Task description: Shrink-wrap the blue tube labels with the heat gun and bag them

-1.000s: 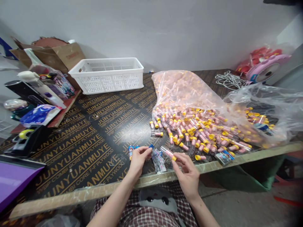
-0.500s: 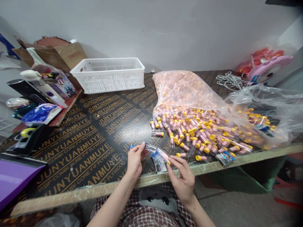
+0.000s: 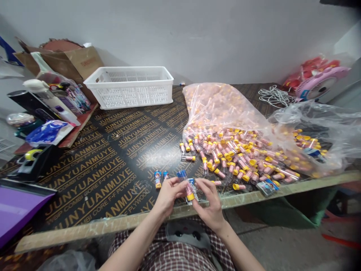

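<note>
Near the table's front edge, my left hand (image 3: pixel 171 194) pinches a clear tube (image 3: pixel 187 188) with a yellow cap, pink contents and a blue piece at its far end. My right hand (image 3: pixel 209 199) is just right of the tube, its fingers curved and apart. Partly hidden behind the tube lies a blue printed packet (image 3: pixel 192 184). Two small blue labelled pieces lie left of it, one of them (image 3: pixel 157 180) in full view. A heap of yellow-capped tubes (image 3: pixel 225 152) spills from a clear plastic bag (image 3: pixel 220 101) to the right.
A white plastic basket (image 3: pixel 129 92) stands by the wall. Bottles and a cardboard box (image 3: pixel 84 62) are at the left, with a tape dispenser (image 3: pixel 36 160) and purple tray (image 3: pixel 19 210). A pink fan (image 3: pixel 321 84) and white cable (image 3: pixel 273 97) are at the right.
The tube has turned more upright, with the blue piece now at its far end. My left hand has moved right and down. Two blue labelled pieces now show on the table.
</note>
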A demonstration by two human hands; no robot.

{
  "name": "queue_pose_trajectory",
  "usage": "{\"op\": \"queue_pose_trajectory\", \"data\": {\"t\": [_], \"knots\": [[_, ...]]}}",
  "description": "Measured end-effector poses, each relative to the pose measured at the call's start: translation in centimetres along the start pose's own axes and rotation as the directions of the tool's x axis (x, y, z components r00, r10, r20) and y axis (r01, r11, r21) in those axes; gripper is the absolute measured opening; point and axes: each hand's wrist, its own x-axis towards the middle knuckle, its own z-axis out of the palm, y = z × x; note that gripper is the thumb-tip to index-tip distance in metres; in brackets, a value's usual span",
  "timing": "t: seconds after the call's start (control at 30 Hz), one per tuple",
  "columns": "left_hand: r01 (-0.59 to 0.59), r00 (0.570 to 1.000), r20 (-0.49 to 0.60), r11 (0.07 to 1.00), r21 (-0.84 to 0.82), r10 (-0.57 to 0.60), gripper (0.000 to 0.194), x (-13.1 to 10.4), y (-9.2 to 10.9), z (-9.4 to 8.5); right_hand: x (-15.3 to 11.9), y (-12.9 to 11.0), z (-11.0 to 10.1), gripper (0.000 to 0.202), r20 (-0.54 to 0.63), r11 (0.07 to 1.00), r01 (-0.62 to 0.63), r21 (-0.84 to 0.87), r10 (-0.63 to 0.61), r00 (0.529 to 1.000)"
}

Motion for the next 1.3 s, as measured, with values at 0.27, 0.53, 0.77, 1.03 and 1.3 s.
{"op": "queue_pose_trajectory", "data": {"t": [0.27, 0.53, 0.77, 1.03, 1.3], "knots": [[0.114, 0.987, 0.101, 0.987, 0.109, -0.125, 0.035, -1.1, -0.6, 0.3, 1.6, -0.2, -1.1, 0.082, 0.341, 0.971, -0.089, 0.224, 0.007, 0.940], [0.122, 0.990, 0.059, 0.991, 0.062, -0.126, 0.034, -0.9, -0.2, 0.2, 1.1, -0.3, -0.5, 0.083, 0.297, 0.958, -0.113, 0.264, 0.031, 0.954], [0.110, 0.993, 0.048, 0.993, 0.044, -0.112, 0.034, -1.2, -0.6, 0.0, 1.0, -0.4, -0.2, 0.084, 0.280, 0.936, -0.133, 0.325, 0.039, 0.959], [0.107, 0.994, 0.034, 0.994, 0.019, -0.108, 0.032, -1.3, -0.5, -0.1, 0.9, -0.5, 0.2, 0.086, 0.271, 0.926, -0.147, 0.347, 0.051, 0.961], [0.100, 0.995, 0.023, 0.995, 0.004, -0.100, 0.031, -1.3, -0.6, -0.1, 1.0, -0.5, 0.4, 0.083, 0.252, 0.918, -0.149, 0.368, 0.056, 0.966]]}}
